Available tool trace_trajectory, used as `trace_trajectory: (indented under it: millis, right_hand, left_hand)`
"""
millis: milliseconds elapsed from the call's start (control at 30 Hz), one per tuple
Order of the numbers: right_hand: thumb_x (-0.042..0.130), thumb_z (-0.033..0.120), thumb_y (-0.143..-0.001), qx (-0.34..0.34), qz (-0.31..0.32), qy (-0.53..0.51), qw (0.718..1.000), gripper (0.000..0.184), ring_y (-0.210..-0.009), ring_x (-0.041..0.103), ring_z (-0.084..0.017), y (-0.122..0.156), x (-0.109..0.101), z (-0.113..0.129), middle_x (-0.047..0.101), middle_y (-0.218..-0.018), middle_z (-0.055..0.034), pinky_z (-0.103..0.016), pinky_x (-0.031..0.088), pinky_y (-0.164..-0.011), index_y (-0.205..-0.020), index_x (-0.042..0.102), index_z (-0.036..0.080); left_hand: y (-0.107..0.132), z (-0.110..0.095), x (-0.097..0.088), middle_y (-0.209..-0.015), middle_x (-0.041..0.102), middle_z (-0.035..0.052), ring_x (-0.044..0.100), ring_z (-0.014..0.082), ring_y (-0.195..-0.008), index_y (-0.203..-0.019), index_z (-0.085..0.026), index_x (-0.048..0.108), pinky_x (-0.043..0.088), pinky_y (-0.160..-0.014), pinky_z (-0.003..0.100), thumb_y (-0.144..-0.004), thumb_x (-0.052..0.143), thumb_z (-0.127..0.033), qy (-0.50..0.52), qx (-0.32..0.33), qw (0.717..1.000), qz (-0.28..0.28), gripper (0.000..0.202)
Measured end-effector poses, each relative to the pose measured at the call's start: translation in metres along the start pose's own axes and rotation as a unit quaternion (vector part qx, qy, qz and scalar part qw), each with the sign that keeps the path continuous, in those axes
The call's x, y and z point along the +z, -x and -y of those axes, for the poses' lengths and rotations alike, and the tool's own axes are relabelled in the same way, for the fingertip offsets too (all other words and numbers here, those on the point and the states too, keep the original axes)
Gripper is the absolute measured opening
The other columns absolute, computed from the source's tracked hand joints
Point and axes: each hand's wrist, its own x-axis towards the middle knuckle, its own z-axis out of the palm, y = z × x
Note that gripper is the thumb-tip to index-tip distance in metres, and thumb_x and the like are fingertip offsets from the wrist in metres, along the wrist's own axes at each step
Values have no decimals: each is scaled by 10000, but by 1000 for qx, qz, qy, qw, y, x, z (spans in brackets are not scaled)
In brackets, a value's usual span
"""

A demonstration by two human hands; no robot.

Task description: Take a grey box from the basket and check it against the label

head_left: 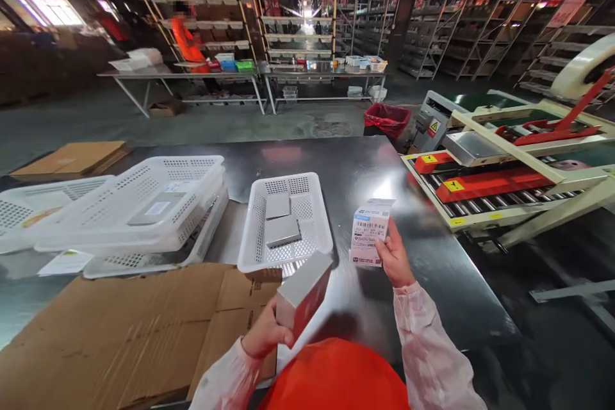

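While the left hand [266,333] grips a silver box [303,295] above the bench's near edge, the right hand [394,257] pinches a printed label [368,232] beside a white basket [257,230].

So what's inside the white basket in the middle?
Two flat grey boxes lie inside the white basket. Its near end is partly covered by the silver box in the left hand.

Two hands: the left hand [266,333] holds one silver box [303,295], the right hand [394,259] one printed label [368,232]. One white basket [285,223] in front contains two flat silver boxes [282,230]. About three more white baskets [139,205] are stacked to the left. Two cardboard sheets [125,333] lie on the surface [432,269]. One red bin [387,119] stands beyond.
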Motion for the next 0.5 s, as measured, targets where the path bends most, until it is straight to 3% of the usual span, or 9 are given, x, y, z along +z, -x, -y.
trace_trajectory:
  millis: [100,167,267,367,500]
  right_hand:
    - [751,509,-681,-13,-7,18,1000,1024,-1176,589,-244,3,-5,6,625,-1275,-90,-456,428,-1068,-1500,191,254]
    - [747,510,-690,-10,1,30,1000,1015,-1160,600,-244,3,-8,10,643,-1246,-92,-450,443,-1054,-1500,193,248]
    - [764,496,-679,7,-7,39,999,971,-1131,616,-253,3,-12,11,665,-1208,-95,-454,467,-1029,-1469,267,229]
    - [797,486,-639,40,-39,41,998,911,-1059,648,-272,1,-18,7,683,-1172,-103,-458,519,-956,-1399,375,215]
    - [809,523,-606,83,-63,55,993,960,-914,689,-291,-1,-27,-1,722,-1048,-102,-451,581,-796,-1405,376,214]
  left_hand:
    - [-11,3,-4,-1213,666,95,547,351,-1202,-1230,-221,627,426,-1043,455,-464,921,-410,69,12,997,-35,842]
    - [-25,-1,-10,-1170,685,98,587,340,-1148,-1204,-216,631,470,-999,450,-517,891,-433,116,-13,990,-78,767]
    - [-51,-20,-20,-1059,715,97,649,312,-1031,-1156,-183,620,521,-928,474,-668,792,-433,170,-70,971,-154,574]
    - [-76,-46,-27,-1007,717,124,681,289,-954,-1224,-138,558,557,-843,465,-867,578,-429,193,-118,952,-204,461]
    - [-102,-66,-38,-910,723,138,702,269,-807,-1209,-99,553,577,-697,405,-938,434,-455,191,-177,937,-235,463]
